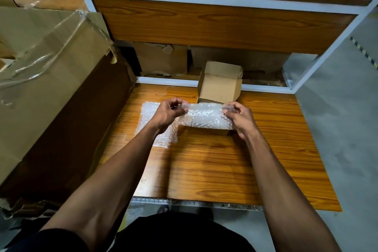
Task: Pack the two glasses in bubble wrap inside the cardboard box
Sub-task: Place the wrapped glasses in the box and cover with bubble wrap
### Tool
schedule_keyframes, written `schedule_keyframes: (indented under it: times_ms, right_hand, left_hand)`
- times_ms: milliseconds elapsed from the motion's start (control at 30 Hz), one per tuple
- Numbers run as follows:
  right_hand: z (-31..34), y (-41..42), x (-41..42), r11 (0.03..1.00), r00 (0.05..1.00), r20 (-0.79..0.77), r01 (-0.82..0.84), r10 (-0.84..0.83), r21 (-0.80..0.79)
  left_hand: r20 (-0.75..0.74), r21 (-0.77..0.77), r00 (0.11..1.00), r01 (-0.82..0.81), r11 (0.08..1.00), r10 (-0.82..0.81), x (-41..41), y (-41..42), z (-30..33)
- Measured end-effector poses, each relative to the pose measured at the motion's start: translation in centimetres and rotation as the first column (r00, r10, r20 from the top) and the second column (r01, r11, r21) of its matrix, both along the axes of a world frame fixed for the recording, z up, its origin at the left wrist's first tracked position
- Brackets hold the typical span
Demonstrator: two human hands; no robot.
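A bubble-wrapped bundle [206,115] hangs between both hands above the wooden board. My left hand [169,111] pinches its left end and my right hand [239,115] pinches its right end. What the wrap holds I cannot tell. Just behind and under the bundle stands the small cardboard box [219,88], its lid flap raised toward the shelf. A flat sheet of bubble wrap [151,129] lies on the board at the left, partly under my left forearm. No bare glass is in view.
The low wooden board [225,165] fronts a white-framed shelf unit [214,0] with cardboard pieces beneath. A large taped cardboard carton [53,80] stands close at the left. Grey floor [347,129] lies to the right.
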State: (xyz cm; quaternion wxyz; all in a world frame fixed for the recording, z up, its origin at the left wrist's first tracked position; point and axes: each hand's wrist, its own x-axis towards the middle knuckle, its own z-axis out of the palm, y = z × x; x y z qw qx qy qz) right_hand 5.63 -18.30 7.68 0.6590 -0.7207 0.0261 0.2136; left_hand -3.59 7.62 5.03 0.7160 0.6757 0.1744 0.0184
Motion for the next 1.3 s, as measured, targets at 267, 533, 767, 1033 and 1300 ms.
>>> schedule_keyframes:
  times_ms: [267,533,767,1033,1300]
  right_hand:
    - [0.7,0.2,0.6,0.988,0.993,0.009,-0.112,0.114,-0.108]
    - [1.0,-0.2,1.3,0.993,0.991,-0.077,-0.101,0.105,0.055]
    - [1.1,-0.1,1.8,0.988,0.988,-0.036,-0.154,0.153,-0.016]
    - [1.3,0.2,1.8,0.991,0.992,-0.015,-0.122,0.122,-0.048]
    - [0.6,0.2,1.8,0.986,0.991,0.041,-0.125,0.130,-0.110]
  left_hand:
    - [0.043,0.044,0.999,-0.003,0.999,0.001,0.3,0.2,0.4]
    - [-0.003,-0.028,1.000,-0.009,1.000,0.009,1.0,0.7,0.8]
    - [0.013,0.040,1.000,-0.013,0.999,0.013,2.0,1.0,0.4]
    - [-0.010,-0.022,1.000,0.011,1.000,-0.012,2.5,1.0,0.6]
    - [-0.002,-0.094,1.000,-0.015,0.995,0.015,2.3,0.7,0.3]
